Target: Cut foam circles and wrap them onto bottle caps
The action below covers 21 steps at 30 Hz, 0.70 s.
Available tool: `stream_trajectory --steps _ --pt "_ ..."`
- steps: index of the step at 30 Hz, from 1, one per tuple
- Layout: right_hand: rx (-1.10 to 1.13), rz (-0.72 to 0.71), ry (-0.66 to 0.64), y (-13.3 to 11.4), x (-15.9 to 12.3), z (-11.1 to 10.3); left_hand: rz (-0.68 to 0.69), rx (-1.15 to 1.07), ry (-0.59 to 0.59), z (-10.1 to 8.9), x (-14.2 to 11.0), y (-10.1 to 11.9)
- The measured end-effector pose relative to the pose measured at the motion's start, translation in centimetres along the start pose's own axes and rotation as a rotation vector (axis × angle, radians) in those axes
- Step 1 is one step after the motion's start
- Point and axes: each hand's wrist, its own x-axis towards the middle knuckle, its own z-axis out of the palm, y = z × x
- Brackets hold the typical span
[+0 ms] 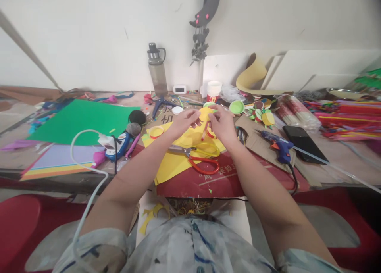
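Observation:
My left hand (188,121) and my right hand (222,124) are raised above the middle of the table. Both pinch the edges of a small round yellow piece of paper (205,114), one on each side. Under them lies a yellow paper sheet (168,166), partly covered by scissors (204,164) with one red and one yellow handle loop. A thin reddish stick-like thing (204,132) shows just below the disc; what it is I cannot tell. Left of my left hand sits a shallow round piece (156,132) with a yellow rim.
A hot glue gun (279,146) lies on cardboard at the right, beside a black phone (304,144). Green paper (86,120) covers the left side. A water bottle (157,74) and a paper cup (214,91) stand behind. A white cable (104,177) hangs over the front edge.

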Motion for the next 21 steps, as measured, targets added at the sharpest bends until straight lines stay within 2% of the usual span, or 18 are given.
stream_trajectory --steps 2,5,7,10,12,16,21 --pt "-0.041 -0.040 -0.031 -0.4 -0.3 0.2 -0.022 -0.049 0.008 0.4 -0.2 0.1" --pt "-0.054 -0.077 -0.048 -0.6 -0.1 -0.2 -0.066 -0.071 0.082 0.4 -0.2 0.2" --pt "-0.114 -0.062 0.023 -0.2 0.5 -1.3 -0.098 -0.095 0.150 0.2 -0.1 0.3" --pt "-0.320 -0.026 0.218 1.5 1.7 -3.4 -0.111 -0.129 0.232 -0.2 0.3 0.4" --pt "-0.447 -0.005 0.262 2.8 2.3 -4.2 -0.103 -0.152 0.255 -0.3 0.4 0.4" --pt "-0.628 0.031 0.102 4.4 3.1 -3.7 -0.088 -0.175 0.266 -0.5 0.7 0.1" --pt "-0.716 -0.023 -0.035 4.5 3.5 -2.2 -0.075 -0.163 0.254 -0.7 0.7 -0.2"
